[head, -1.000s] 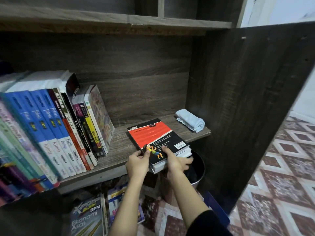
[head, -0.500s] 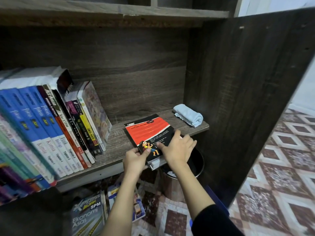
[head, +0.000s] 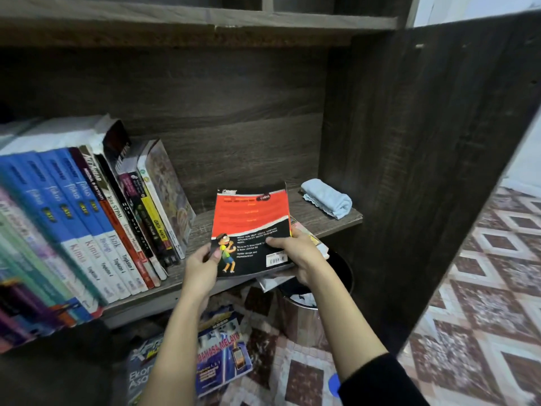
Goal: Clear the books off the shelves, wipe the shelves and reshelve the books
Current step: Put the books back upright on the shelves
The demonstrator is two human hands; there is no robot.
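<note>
A thin red-and-black book (head: 251, 224) is tilted up off the wooden shelf (head: 310, 222), back cover toward me. My left hand (head: 202, 266) pinches its lower left corner, thumb on the cover. My right hand (head: 295, 254) grips its lower right edge, along with the thinner books (head: 310, 241) under it. A row of books (head: 87, 218) leans on the left part of the shelf. A folded light-blue cloth (head: 327, 197) lies at the shelf's right end.
The dark side panel (head: 409, 171) of the bookcase stands at the right. Below the shelf edge sits a metal bin (head: 310, 306) with paper in it. Several books (head: 222, 356) lie on the patterned floor (head: 483, 288) beneath.
The red-and-black book lay flat on the stack; both hands have now lifted its far end so it tilts up toward me. My right hand moved from on top of the cover to its right edge.
</note>
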